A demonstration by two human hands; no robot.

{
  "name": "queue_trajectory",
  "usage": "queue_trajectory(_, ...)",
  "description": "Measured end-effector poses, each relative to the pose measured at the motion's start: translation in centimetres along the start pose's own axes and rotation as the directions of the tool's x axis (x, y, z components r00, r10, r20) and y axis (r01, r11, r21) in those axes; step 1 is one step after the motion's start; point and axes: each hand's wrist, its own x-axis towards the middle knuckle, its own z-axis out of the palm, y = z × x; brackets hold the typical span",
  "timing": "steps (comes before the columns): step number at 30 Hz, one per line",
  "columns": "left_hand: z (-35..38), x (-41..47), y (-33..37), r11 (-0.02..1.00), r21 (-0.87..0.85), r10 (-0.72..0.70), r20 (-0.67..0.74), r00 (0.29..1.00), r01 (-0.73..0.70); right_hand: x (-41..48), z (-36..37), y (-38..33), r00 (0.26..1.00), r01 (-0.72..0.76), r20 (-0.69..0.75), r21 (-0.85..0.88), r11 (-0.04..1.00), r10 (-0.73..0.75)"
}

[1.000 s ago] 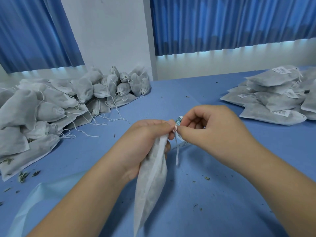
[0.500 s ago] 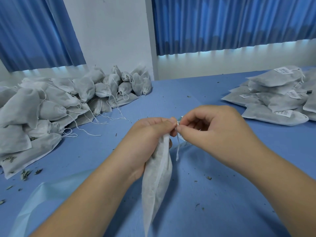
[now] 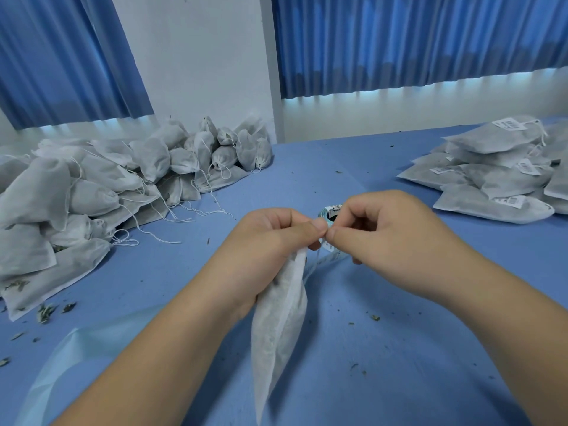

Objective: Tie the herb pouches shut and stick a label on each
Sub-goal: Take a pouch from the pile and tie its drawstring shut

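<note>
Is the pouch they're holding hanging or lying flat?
Hanging: the left hand grips the pouch at its gathered top, its body drooping straight down.

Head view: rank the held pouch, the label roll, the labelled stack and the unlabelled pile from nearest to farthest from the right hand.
1. Held pouch: its neck is at the fingertips of the right hand, gripped by the left hand.
2. Label roll: just behind the fingers.
3. Labelled stack: off to the right.
4. Unlabelled pile: far left.
</note>
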Motion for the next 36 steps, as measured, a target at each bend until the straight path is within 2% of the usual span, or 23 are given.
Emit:
queue_trajectory(3, -0.1, 0.1, 0.0, 1.0, 0.004, -0.02, 0.001, 1.0, 0.02, 0.2, -0.3, 0.0, 1.0, -0.02, -0.01, 0.088, 0.996, 0.021)
queue_trajectory(6, -0.3, 0.3, -0.1, 0.999, -0.037, -0.036, -0.007, 0.999, 0.035, 0.5, -0.9, 0.1, 0.997, -0.053, -0.033, 0.319, 0.946, 0.067)
queue_trajectory(9, -0.3, 0.3, -0.1, 0.996, -0.076, -0.044, 0.015, 0.999, 0.045, 0.6, -1.3, 0.1, 0.996, -0.059, -0.014, 0.603, 0.795, 0.084)
queue_trajectory(14, -0.1, 0.1, 0.0, 0.996, -0.079, -0.035, 0.088, 0.995, 0.042, 0.5, -0.4, -0.1, 0.993, -0.12, 0.105, 0.87, 0.479, 0.058)
queue_trajectory(16, -0.1, 0.1, 0.1, 0.995, -0.094, -0.035, 0.067, 0.997, 0.041, 0.3, -0.2, -0.3, 0.983, -0.178, 0.183, 0.897, 0.404, 0.025)
queue_trajectory(19, -0.4, 0.4, 0.1, 0.998, -0.067, -0.022, -0.049, 0.999, 0.019, 0.4, -1.1, 0.0, 0.929, -0.345, 0.369, 0.839, 0.422, 0.024)
queue_trajectory(21, -0.7, 0.6, 0.0, 1.0, -0.027, -0.017, -0.112, 0.994, 0.014, 0.6, -1.8, 0.1, 0.896, -0.421, 0.439, 0.79, 0.446, 0.069)
queue_trajectory(25, -0.3, 0.5, -0.1, 1.0, 0.013, -0.023, -0.086, 0.996, 0.024, 0.5, -1.7, 0.2, 0.918, -0.383, 0.391, 0.833, 0.398, 0.064)
queue_trajectory(28, 0.1, 0.5, -0.2, 0.998, 0.048, -0.028, -0.098, 0.995, 0.033, 0.5, -1.5, 0.3, 0.896, -0.409, 0.443, 0.816, 0.408, 0.013)
queue_trajectory(32, -0.3, 0.8, -0.2, 0.998, 0.03, -0.044, -0.144, 0.989, 0.049, 0.8, -2.1, 0.7, 0.862, -0.48, 0.497, 0.741, 0.47, 0.098)
queue_trajectory(36, -0.2, 0.7, -0.4, 0.996, 0.071, -0.052, -0.055, 0.997, 0.055, 1.2, -2.2, 1.2, 0.899, -0.437, 0.404, 0.81, 0.391, 0.167)
